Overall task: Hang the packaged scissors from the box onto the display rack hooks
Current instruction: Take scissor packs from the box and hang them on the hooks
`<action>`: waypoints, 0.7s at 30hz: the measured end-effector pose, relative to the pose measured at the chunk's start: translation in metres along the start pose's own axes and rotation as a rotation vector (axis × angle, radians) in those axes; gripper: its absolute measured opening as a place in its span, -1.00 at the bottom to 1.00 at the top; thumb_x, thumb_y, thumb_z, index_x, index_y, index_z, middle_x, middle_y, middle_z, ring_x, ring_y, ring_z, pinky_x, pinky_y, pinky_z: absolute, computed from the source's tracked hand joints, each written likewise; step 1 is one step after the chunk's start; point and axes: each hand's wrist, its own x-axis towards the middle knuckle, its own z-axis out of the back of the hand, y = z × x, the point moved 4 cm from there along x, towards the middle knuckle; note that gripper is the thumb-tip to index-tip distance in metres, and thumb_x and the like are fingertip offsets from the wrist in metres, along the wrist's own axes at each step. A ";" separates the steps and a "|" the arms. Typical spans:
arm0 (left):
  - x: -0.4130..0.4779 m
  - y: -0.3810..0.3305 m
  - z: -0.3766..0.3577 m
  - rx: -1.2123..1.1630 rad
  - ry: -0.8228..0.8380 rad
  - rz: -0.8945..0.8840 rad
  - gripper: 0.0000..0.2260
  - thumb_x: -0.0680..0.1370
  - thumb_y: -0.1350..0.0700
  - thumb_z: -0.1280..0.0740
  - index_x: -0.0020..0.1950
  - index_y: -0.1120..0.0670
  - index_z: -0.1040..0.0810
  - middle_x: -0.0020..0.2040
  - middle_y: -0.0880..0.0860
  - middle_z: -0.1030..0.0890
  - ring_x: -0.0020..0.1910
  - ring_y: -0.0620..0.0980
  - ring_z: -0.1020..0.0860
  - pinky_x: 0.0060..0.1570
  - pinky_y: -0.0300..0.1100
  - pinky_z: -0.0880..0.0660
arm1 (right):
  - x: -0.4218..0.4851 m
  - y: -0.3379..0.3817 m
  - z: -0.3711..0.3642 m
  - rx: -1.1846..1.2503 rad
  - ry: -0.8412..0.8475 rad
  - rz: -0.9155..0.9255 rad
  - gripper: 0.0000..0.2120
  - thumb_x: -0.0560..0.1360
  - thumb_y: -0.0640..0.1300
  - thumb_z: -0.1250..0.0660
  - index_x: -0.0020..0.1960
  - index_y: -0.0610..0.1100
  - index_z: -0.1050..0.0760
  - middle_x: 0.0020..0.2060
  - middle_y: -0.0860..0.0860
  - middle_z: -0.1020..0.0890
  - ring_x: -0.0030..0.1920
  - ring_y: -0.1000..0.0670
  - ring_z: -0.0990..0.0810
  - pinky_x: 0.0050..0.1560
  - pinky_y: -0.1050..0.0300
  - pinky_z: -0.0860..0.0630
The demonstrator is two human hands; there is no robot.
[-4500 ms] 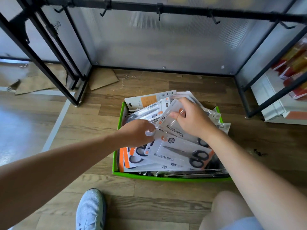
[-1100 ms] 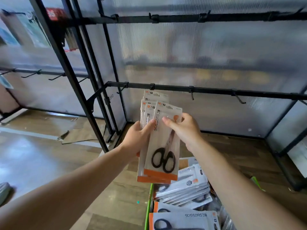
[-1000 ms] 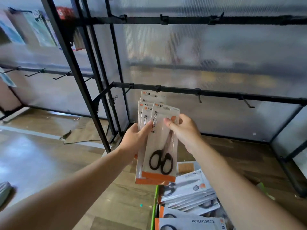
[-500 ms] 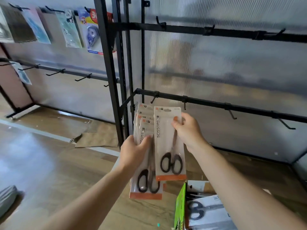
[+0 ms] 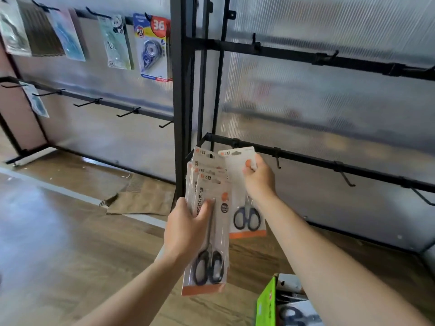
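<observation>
— Left hand [image 5: 186, 222] curls round a fanned stack of scissor packs [image 5: 211, 175], low before the rack [image 5: 179, 114].
— Right hand [image 5: 259, 180] pinches a single pack [image 5: 236, 165] by its top, just under the lower rail [image 5: 306, 160].

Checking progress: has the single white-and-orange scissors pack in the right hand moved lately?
Yes: the white-and-orange scissors pack has left the held stack, rising right toward the black lower rail.
</observation>
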 end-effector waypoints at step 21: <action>0.068 0.000 -0.021 -0.148 0.154 -0.024 -0.60 0.46 -0.31 -0.33 -0.07 0.03 -0.47 -0.17 0.02 -0.63 -0.19 0.05 -0.63 -0.14 0.14 -0.62 | 0.032 -0.026 -0.057 -0.001 -0.049 -0.012 -0.79 0.66 -0.10 -0.13 0.17 -0.10 -0.50 0.02 -0.02 -0.64 0.00 -0.04 -0.60 -0.21 0.19 -0.43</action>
